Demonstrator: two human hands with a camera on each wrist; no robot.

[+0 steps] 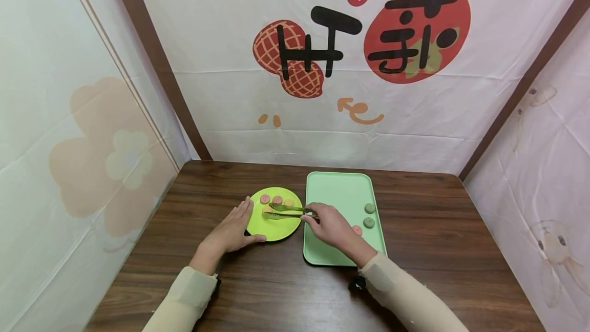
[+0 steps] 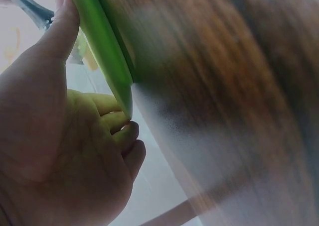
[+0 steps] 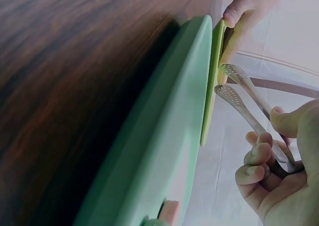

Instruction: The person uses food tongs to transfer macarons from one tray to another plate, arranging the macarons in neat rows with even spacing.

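Observation:
My left hand rests at the left rim of the yellow-green plate, thumb and fingers spread along its edge. With my right hand I hold metal tongs, whose perforated tips reach over the plate. A yellow macaron sits at the tips, partly hidden by them. Behind it on the plate are two pink macarons and another yellow macaron. In the right wrist view the two tong arms stand slightly apart, my fingers and thumb around their rear part.
Right of the plate, a mint-green tray lies under my right hand. Two green macarons and a pink macaron sit on its right side. The dark wooden table ends at a printed white cloth wall.

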